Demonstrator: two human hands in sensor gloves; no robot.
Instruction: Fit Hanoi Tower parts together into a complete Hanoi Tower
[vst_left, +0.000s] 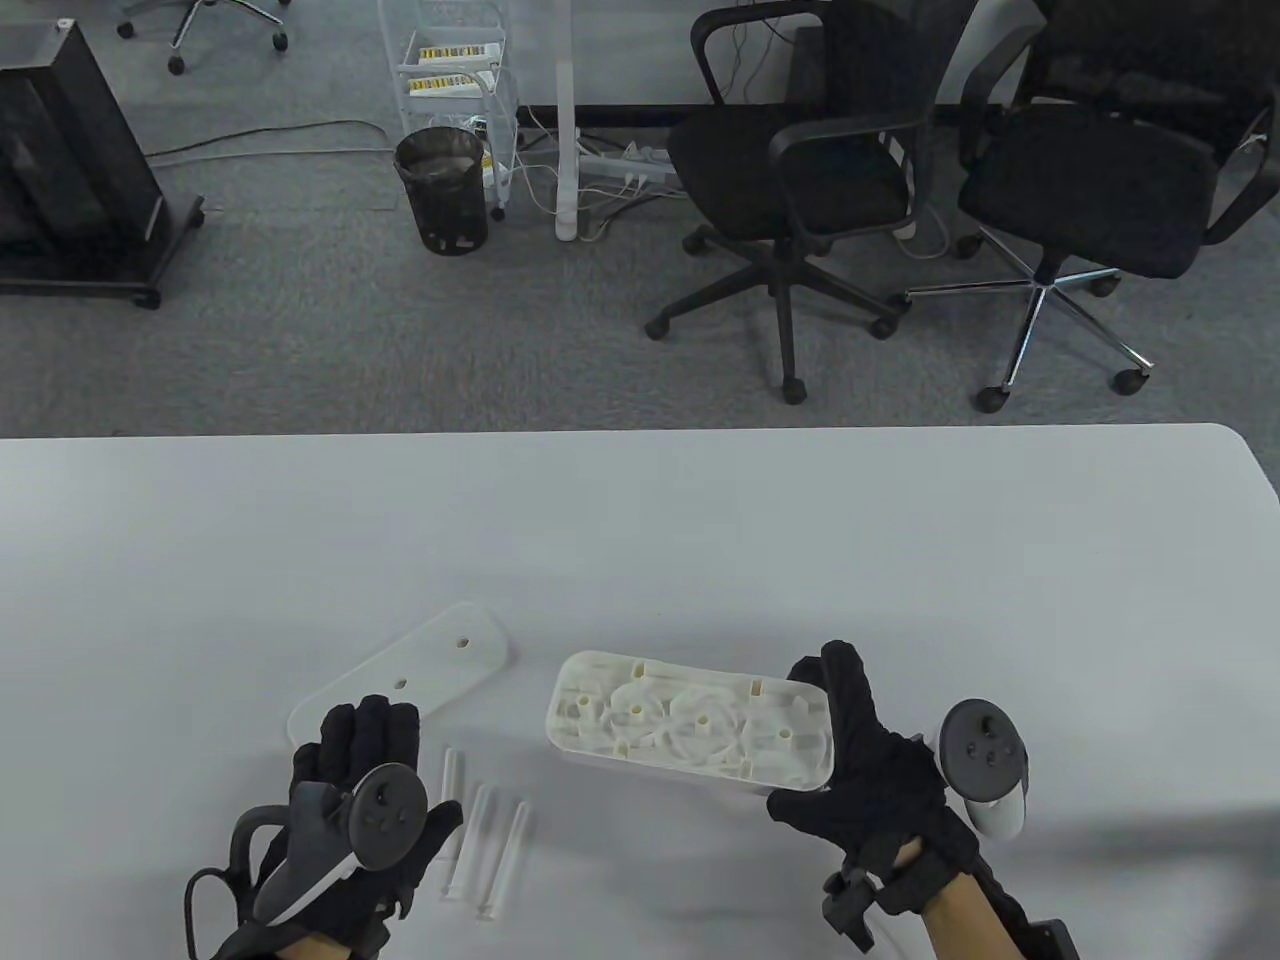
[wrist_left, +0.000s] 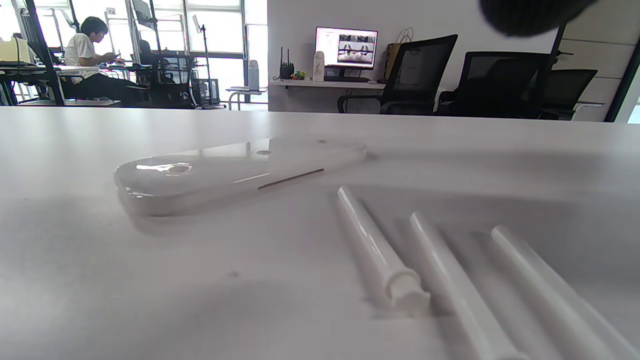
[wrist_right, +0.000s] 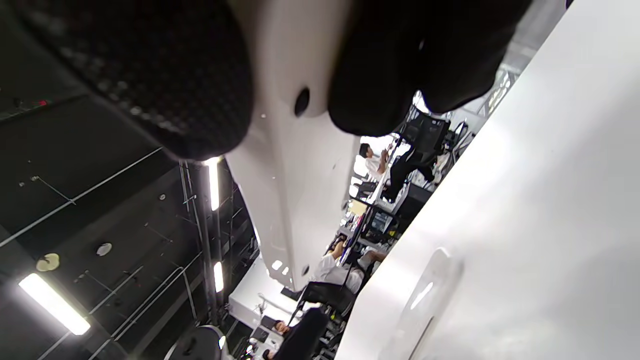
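A white base box (vst_left: 690, 725) with ring discs (vst_left: 700, 722) lying inside it is held by its right end in my right hand (vst_left: 850, 745), thumb along the rim. In the right wrist view its underside (wrist_right: 295, 190) is lifted off the table between my fingers (wrist_right: 150, 75). A flat white lid plate (vst_left: 410, 675) with holes lies to the left and also shows in the left wrist view (wrist_left: 235, 170). Three white pegs (vst_left: 485, 830) lie side by side by my left hand (vst_left: 365, 790), which is empty, fingers spread near the plate's near end. The pegs (wrist_left: 380, 245) show close in the left wrist view.
The white table (vst_left: 640, 540) has its far edge at mid-frame and a rounded far right corner. Office chairs (vst_left: 800, 170) and a bin (vst_left: 440, 185) stand on the floor beyond. The lid plate (wrist_right: 425, 295) also shows in the right wrist view.
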